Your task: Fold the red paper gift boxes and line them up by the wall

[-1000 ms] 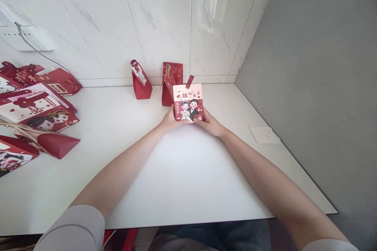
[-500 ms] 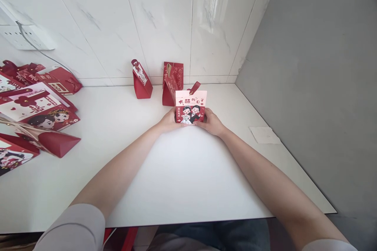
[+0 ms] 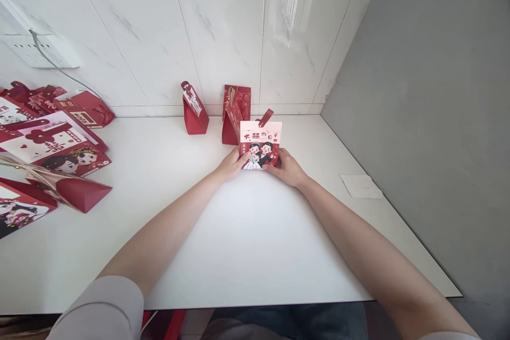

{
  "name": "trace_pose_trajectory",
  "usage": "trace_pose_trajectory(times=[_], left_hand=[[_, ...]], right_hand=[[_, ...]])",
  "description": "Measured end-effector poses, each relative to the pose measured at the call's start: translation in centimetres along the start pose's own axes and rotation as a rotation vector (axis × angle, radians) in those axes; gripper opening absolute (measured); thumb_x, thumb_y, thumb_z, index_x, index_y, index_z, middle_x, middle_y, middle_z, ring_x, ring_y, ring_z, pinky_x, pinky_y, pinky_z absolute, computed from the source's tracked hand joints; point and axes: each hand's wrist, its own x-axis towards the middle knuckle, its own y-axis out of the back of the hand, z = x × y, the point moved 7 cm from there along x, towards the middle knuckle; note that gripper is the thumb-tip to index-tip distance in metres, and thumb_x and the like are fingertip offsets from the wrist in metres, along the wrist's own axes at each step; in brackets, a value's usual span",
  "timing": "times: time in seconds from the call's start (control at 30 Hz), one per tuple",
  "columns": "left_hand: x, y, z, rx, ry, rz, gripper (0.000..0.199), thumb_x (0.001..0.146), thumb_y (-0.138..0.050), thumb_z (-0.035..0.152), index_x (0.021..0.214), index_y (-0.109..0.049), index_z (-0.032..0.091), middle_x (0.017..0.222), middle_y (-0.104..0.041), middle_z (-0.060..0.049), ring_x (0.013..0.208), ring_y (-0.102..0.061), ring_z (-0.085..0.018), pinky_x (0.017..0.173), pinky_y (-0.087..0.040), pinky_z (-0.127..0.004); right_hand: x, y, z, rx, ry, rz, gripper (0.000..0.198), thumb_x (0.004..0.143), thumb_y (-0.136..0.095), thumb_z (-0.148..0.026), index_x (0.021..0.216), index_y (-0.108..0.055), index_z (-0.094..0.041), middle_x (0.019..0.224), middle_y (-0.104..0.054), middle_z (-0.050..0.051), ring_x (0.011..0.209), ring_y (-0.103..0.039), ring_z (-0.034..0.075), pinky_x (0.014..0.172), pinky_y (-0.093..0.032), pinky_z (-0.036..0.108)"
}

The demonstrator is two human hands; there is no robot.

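Observation:
Between my two hands stands a red and pink gift box [image 3: 261, 151] with a cartoon bride and groom on its front and a red ribbon loop at the top. My left hand [image 3: 231, 163] grips its left side, thumb laid across the front. On the other side, my right hand [image 3: 291, 167] is closed round the box's right edge, its thumb low on the front. Just behind the held box stand a red patterned gift box [image 3: 235, 109] and, further left, a narrow red gift box [image 3: 195, 111] with a ribbon loop.
Several red wedding gift boxes [image 3: 59, 143] crowd the left side of the white table [image 3: 247, 244]. A white tissue [image 3: 362, 186] lies near the right edge. The tiled wall [image 3: 223, 32] closes off the back, with a socket and grey cable [image 3: 59, 66] at left.
My left thumb has come round onto the front of the gift box. The whole view has shifted slightly; both hands still hold the box in about the same place.

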Motion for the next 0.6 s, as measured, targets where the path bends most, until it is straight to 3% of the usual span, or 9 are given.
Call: trace_pose_trajectory(times=[0.2, 0.33, 0.47, 0.53, 0.6], left_hand=[[-0.9, 0.7, 0.7, 0.1, -0.013, 0.092, 0.046, 0.094, -0.041, 0.053, 0.119, -0.06, 0.019, 0.122, -0.062, -0.01, 0.116, -0.058, -0.028, 0.104, -0.044, -0.044], [-3.0, 1.5, 2.2, 0.075, 0.081, 0.082, 0.043, 0.09, -0.053, 0.044, 0.125, -0.051, 0.019, 0.124, -0.059, -0.012, 0.115, -0.059, -0.026, 0.101, -0.048, -0.045], [-7.3, 5.1, 7.9, 0.262, 0.066, 0.019, 0.051, 0.088, -0.056, 0.038, 0.137, -0.044, 0.028, 0.147, -0.041, -0.011, 0.116, -0.06, -0.023, 0.099, -0.05, -0.04], [-10.7, 8.0, 11.6, 0.428, 0.129, 0.018, 0.044, 0.091, -0.051, 0.041, 0.134, -0.048, 0.031, 0.143, -0.047, -0.006, 0.116, -0.06, -0.023, 0.097, -0.05, -0.037], [-14.8, 11.6, 15.3, 0.661, 0.241, 0.123, 0.041, 0.093, -0.048, 0.044, 0.132, -0.049, 0.033, 0.136, -0.056, -0.002, 0.115, -0.061, -0.023, 0.099, -0.048, -0.037]], right_hand=[[-0.4, 0.1, -0.2, -0.015, 0.007, 0.014, 0.053, 0.081, -0.066, -0.049, 0.125, -0.059, -0.02, 0.125, -0.057, 0.012, 0.121, -0.053, 0.03, 0.105, -0.044, 0.044], [-0.9, -0.3, -0.3, -0.033, 0.005, -0.013, 0.048, 0.083, -0.065, -0.05, 0.122, -0.061, -0.022, 0.127, -0.055, 0.011, 0.119, -0.056, 0.03, 0.104, -0.044, 0.045], [-1.0, -0.5, -0.3, -0.042, 0.009, -0.021, 0.046, 0.083, -0.063, -0.05, 0.121, -0.062, -0.023, 0.128, -0.054, 0.01, 0.115, -0.059, 0.029, 0.102, -0.047, 0.045], [-1.0, -0.5, -0.3, -0.052, 0.012, -0.022, 0.046, 0.084, -0.062, -0.051, 0.12, -0.062, -0.023, 0.127, -0.055, 0.01, 0.114, -0.059, 0.029, 0.101, -0.047, 0.044], [-1.0, -0.4, -0.3, -0.067, 0.011, -0.019, 0.047, 0.083, -0.063, -0.051, 0.12, -0.062, -0.022, 0.127, -0.056, 0.011, 0.114, -0.059, 0.03, 0.101, -0.047, 0.045]])
